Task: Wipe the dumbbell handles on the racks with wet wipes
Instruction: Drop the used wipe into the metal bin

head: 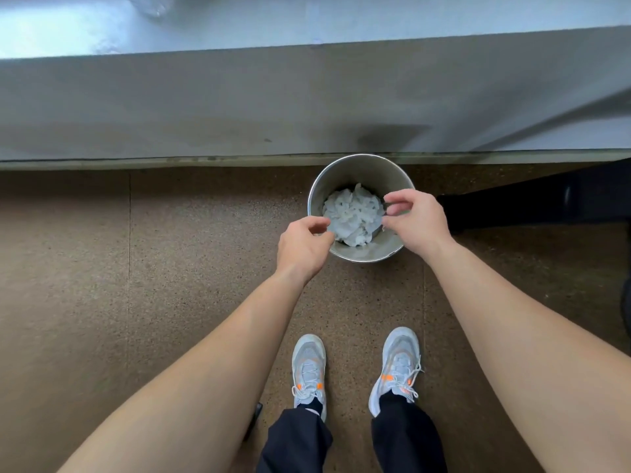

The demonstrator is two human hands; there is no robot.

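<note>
Your bare left forearm [205, 353] and bare right forearm [505, 322] reach forward and down, converging slightly. Your bare left hand [304, 245] is held palm down, fingers loosely curled toward the thumb, gripping nothing. Your bare right hand [418, 223] sits slightly further forward, fingers likewise loosely curled and empty.

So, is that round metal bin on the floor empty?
No, the round silver metal bin holds a heap of crumpled white wipes.

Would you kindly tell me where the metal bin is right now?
In the head view, the metal bin stands on the floor just right of centre, against the grey wall, below the left hand and right hand.
</note>
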